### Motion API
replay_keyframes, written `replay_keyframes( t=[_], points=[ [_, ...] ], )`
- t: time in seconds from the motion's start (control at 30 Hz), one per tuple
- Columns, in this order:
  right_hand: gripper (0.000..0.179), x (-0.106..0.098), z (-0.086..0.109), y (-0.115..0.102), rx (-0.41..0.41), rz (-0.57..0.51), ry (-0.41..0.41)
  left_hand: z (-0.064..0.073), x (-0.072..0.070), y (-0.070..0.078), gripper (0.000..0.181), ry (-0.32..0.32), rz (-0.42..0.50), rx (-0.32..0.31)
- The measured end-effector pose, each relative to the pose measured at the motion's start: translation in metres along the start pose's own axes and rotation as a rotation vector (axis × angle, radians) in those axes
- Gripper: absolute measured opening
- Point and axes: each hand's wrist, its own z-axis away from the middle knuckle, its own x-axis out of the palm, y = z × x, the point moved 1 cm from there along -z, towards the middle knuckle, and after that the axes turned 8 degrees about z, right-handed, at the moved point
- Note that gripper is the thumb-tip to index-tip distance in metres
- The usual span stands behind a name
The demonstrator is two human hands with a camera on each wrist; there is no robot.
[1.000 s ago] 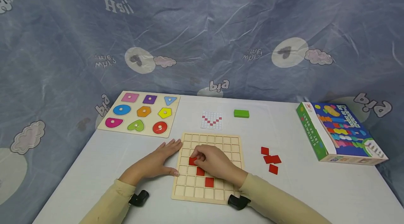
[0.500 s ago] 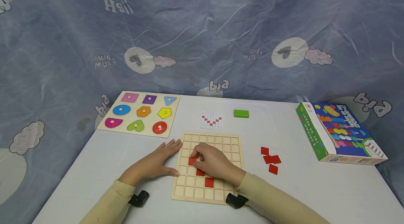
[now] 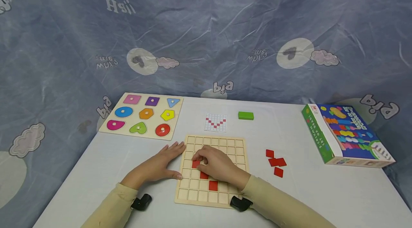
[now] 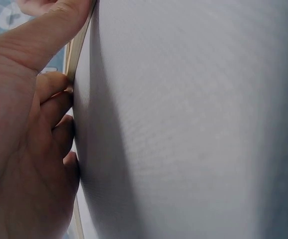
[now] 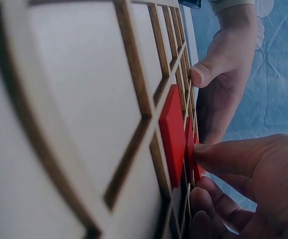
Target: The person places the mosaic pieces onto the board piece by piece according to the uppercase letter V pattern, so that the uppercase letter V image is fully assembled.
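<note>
A wooden grid board (image 3: 190,195) lies on the white table with three red square tiles in a slanting row. My right hand (image 3: 219,163) is over its middle, thumb and index finger bent at the upper-left red tile (image 3: 196,164). In the right wrist view, the thumb (image 5: 223,155) meets that far tile's edge, with the index finger curled at its other side. Nearer the camera stands another red tile (image 5: 172,134) in its cell. My left hand (image 3: 161,163) lies flat, fingers spread, touching the board's left edge; the left wrist view shows its fingers (image 4: 57,102) against that edge.
Several loose red tiles (image 3: 277,162) lie right of the board. Behind it are a pattern card (image 3: 215,122) and a green block (image 3: 246,115). A shape puzzle (image 3: 151,120) is at back left, a colourful box (image 3: 351,135) at right.
My right thumb and index finger have parted slightly at the upper-left tile, and that hand has shifted a little left. My left hand stays at the board's edge.
</note>
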Motion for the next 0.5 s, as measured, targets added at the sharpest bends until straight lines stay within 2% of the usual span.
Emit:
replay_keyframes(
  t=[0.5],
  points=[
    [0.022,-0.0021,0.0021,-0.0007,0.001,-0.006,-0.014,-0.0001,0.0006,0.0000,0.107,0.002,-0.007,-0.012]
  ],
)
